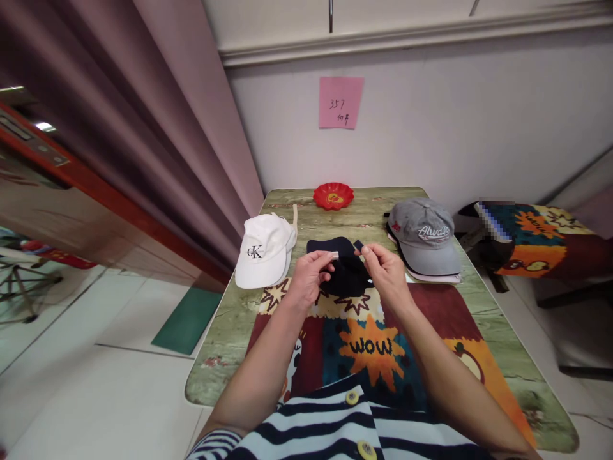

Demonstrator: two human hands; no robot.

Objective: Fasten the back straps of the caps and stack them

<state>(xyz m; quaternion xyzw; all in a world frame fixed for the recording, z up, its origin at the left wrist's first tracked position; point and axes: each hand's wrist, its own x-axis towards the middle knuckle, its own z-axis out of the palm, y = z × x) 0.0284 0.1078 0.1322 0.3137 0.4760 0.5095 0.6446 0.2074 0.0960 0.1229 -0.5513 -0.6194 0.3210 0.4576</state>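
A black cap (347, 271) lies at the middle of the table, its brim toward the back. Above its left part, my left hand (313, 271) pinches a small metallic buckle at the end of the cap's strap. My right hand (382, 265) is closed on the dark strap end at the cap's right side. The two strap ends are apart. A white cap (261, 249) with black letters sits to the left. On the right, a grey cap (424, 233) rests on top of other caps, of which only the edges show.
A red scalloped dish (334, 195) stands at the table's back edge. Under my forearms lies a colourful mat (371, 345) on the green wood-patterned table (225, 345). A pink paper (341, 102) is on the wall, and a purple curtain (191, 96) hangs at the left.
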